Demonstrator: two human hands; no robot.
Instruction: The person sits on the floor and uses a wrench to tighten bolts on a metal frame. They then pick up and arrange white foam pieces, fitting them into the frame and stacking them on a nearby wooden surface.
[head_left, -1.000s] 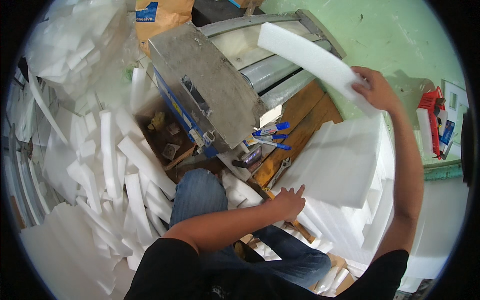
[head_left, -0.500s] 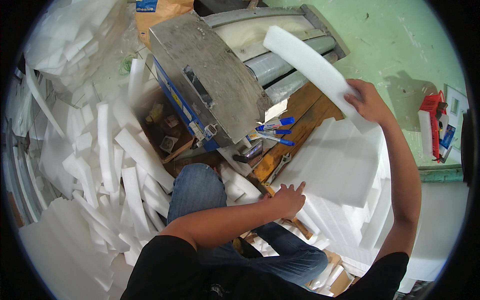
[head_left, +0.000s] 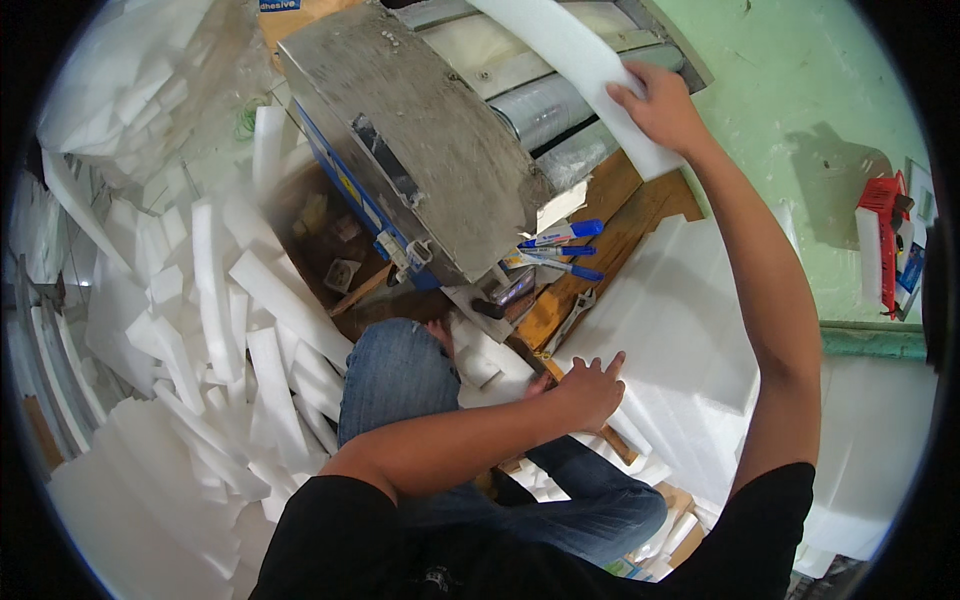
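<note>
A long white foam strip slants over the rollers of a grey metal roller machine, its far end cut off by the top of the picture. My right hand grips that strip near its lower end, thumb on one side and fingers on the other. Below it a stack of white foam sheets leans on the right. My left hand rests by the near left edge of the stack, fingers spread and nothing held in them.
Blue-capped markers and a wrench lie on the wooden bench. Loose foam strips heap up at the left beside a box of small items. A red basket stands at the far right on the green surface.
My right hand has carried the foam strip up and left, farther over the machine's rollers. My left hand stays by the stack. The whole view has shifted slightly.
</note>
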